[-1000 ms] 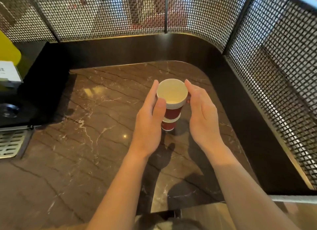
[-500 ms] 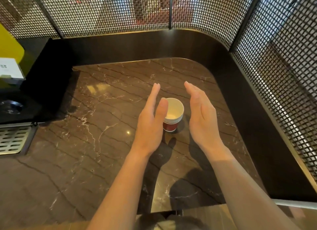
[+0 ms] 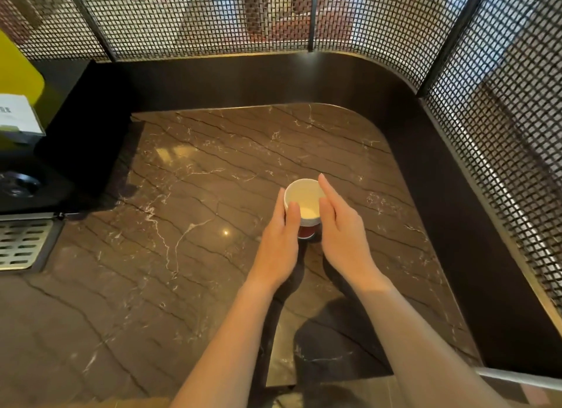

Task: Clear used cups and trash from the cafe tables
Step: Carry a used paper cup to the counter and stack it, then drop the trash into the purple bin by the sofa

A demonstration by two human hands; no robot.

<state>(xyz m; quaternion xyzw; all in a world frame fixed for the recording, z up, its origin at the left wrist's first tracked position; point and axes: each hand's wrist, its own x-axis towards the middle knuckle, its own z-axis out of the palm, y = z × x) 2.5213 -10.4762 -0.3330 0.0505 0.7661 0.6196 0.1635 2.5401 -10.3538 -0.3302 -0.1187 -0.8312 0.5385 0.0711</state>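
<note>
A stack of red paper cups (image 3: 305,199) with white insides stands upright on the brown marble counter (image 3: 194,255), right of its middle. My left hand (image 3: 281,246) lies against the stack's left side, fingers straight, thumb at the rim. On the right side my right hand (image 3: 342,234) does the same, its fingertips reaching past the rim. The two palms face each other with the stack between them. The lower part of the stack is partly hidden by my hands.
A black machine (image 3: 33,182) with a metal drip grate (image 3: 21,243) sits at the left edge, with a white card (image 3: 15,112) and a yellow panel (image 3: 18,73) above. A dark raised wall (image 3: 441,194) and metal mesh fence (image 3: 501,134) bound the counter's back and right.
One second ago the stack was up between my hands. It then stood on the counter with my hands apart from it. Now both hands have closed in against its sides.
</note>
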